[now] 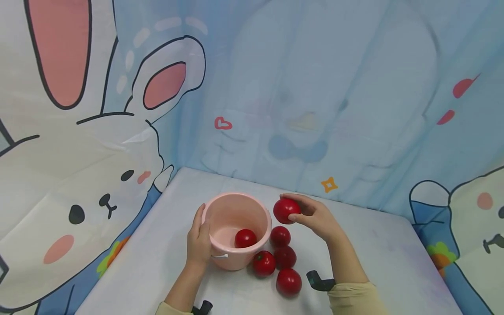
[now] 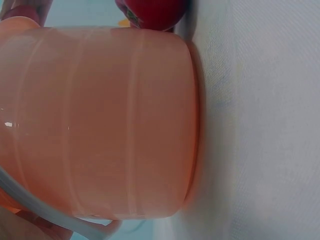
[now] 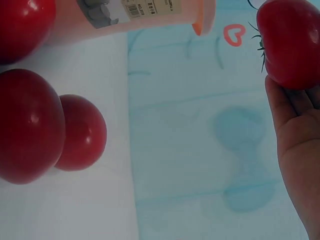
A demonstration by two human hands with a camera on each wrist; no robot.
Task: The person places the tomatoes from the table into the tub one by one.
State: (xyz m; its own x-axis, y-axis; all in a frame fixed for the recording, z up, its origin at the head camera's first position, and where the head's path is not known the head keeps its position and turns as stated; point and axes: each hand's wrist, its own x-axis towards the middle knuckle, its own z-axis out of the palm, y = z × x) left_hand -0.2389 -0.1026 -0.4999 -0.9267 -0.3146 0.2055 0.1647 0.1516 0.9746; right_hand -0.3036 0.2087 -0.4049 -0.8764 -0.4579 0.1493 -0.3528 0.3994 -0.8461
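I am holding a tomato (image 1: 285, 211) in my right hand (image 1: 316, 218), thumb and fingers (image 1: 301, 199) pinching it over the counter (image 1: 374, 249), just right of the pink bucket (image 1: 226, 216). My left hand (image 1: 198, 245) is gripping the bucket's left side near the rim. A second tomato (image 1: 245, 238) is lying inside the bucket; four loose tomatoes (image 1: 289, 281) are resting beside it.

Risks, as I am judging them: the skin is looking smooth and glossy, so a slack pinch could be letting the held tomato slip onto the loose ones, setting them rolling. A hard squeeze could be bruising it. Travelling too low, it could be catching the rim. An uneven pull by my left hand could be tipping the bucket.

Orientation: the held tomato's green stalk (image 3: 261, 46) is pointing down toward the counter; being nearly round, the fruit is showing no clear long axis. The bucket is standing upright, its mouth facing up and its axis running vertically.
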